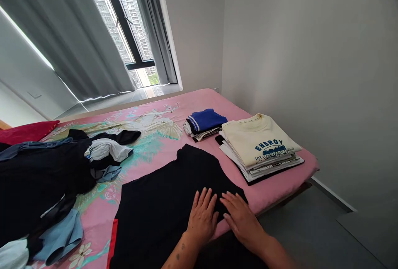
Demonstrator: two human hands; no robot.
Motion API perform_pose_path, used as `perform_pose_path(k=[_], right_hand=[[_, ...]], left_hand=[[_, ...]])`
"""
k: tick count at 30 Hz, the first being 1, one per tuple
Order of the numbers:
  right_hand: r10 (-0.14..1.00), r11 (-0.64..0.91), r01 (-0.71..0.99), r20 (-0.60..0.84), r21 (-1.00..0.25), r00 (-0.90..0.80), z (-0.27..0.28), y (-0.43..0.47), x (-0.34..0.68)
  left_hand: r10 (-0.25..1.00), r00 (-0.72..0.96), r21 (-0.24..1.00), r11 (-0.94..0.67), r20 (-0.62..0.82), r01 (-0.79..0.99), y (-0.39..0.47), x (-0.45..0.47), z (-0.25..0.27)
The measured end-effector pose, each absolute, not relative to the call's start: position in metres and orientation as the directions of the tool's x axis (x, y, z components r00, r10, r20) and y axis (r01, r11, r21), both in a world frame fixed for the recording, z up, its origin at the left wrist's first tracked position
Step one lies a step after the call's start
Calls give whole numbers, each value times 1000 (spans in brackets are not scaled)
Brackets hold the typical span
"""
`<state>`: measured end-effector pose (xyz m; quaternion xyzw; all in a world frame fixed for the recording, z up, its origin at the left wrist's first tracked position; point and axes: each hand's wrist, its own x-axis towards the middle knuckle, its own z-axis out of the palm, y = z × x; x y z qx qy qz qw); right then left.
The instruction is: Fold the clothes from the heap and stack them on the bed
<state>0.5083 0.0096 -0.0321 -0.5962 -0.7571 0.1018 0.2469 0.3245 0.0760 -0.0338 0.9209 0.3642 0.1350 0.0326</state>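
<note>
A black shirt (pixel 155 202) lies spread on the pink bed, with a red strip along its lower left edge. My left hand (pixel 202 215) rests flat on its right part, fingers stretched out. Beside it, my right hand (pixel 241 219) lies palm down near the shirt's right edge, fingers extended. Neither hand grips anything. Just beyond the shirt sits a stack of folded T-shirts (pixel 261 144), topped by a cream one with blue "ENERGY" lettering. Left of that stack is a smaller folded pile with a blue garment (pixel 207 119) on top.
Loose dark clothes (pixel 40 178) with denim and white pieces are heaped on the bed's left side. A red cushion (pixel 29 132) lies at far left. The pink patterned bedsheet (pixel 155 153) ends on the right above a grey floor (pixel 326 227). Walls and a curtained window stand behind.
</note>
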Motion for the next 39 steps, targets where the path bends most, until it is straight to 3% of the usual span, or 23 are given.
perform_pose_path(k=[5,11,17,22,28,32,39], right_hand=[[992,39,943,130,-332,5,-45,20,501],[974,214,913,152,-348,-170,-24,60,479],[955,247,943,223,-222,-197,-67,74,477],[935,247,957,297,-152,-194,-80,69,478],[923,245,963,332,-109,-197,-83,67,476],[916,242,965,352,-105,-191,-86,66,474],[919,242,965,342,-102,-195,-86,64,474]], left_hand=[[765,612,185,-643,203,743,73,321,-32],[782,610,247,-620,126,744,72,322,-32],[785,604,234,-618,138,750,59,288,-33],[923,369,222,-385,113,896,51,201,-16],[983,183,293,-167,-30,941,39,96,14],[993,38,360,4,-110,933,33,58,15],[978,-56,547,160,-201,822,26,45,4]])
